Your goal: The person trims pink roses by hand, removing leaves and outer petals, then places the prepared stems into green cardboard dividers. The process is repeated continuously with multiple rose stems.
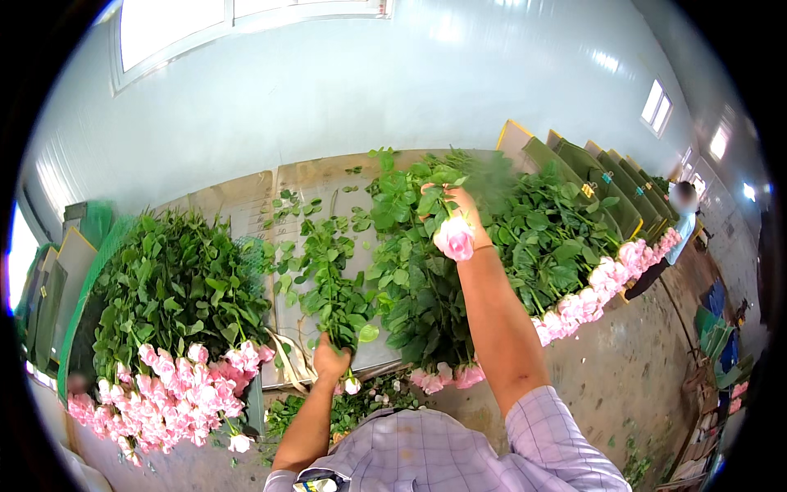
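Observation:
My left hand [332, 361] is closed around the lower part of a bunch of leafy rose stems [335, 289] lying on the metal table [381, 355], with small blooms just below the fist. Farther out to the right, my right hand [452, 202] holds a single pink rose [455, 238] by its leafy stem, the bloom hanging toward me over the wrist. Beneath my right forearm lies a pile of roses [424, 295], its blooms at the near table edge. Another large heap of pink roses [178, 387] rests at the left, stems pointing away from me.
Green netting [92, 289] borders the left heap. Several green-covered panels with clips [605, 184] lean in a row at the right, beside more pink roses [578, 307]. Cut foliage [375, 400] lies below the table's near edge. A person [681, 215] stands at the far right.

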A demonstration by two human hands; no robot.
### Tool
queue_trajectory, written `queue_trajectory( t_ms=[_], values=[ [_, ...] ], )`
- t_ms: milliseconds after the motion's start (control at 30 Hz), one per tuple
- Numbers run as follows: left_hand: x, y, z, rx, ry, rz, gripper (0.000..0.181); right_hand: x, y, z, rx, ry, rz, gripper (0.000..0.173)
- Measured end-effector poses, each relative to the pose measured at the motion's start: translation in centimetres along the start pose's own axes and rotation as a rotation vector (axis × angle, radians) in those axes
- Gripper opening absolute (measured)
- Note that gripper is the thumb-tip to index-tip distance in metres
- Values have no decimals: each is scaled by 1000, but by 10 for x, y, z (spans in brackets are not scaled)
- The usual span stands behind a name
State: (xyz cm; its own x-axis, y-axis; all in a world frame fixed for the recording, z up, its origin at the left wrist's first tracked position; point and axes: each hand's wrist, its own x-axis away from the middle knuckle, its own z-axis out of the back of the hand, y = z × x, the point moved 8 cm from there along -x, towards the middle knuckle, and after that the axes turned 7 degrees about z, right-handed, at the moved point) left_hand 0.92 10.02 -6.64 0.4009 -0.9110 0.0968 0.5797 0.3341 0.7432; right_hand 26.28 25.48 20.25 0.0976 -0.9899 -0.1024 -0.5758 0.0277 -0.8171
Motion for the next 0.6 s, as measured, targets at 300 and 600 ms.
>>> queue_trajectory(
  t_ms=[300, 600],
  values=[
    [-19, -23, -21, 1256, -540, 554, 26, -23, -8, 41, -472, -282, -61, 13],
    [-18, 51, 27, 1383, -608, 321, 21, -11, -9, 21, -569, -381, -101, 13]
  ],
)
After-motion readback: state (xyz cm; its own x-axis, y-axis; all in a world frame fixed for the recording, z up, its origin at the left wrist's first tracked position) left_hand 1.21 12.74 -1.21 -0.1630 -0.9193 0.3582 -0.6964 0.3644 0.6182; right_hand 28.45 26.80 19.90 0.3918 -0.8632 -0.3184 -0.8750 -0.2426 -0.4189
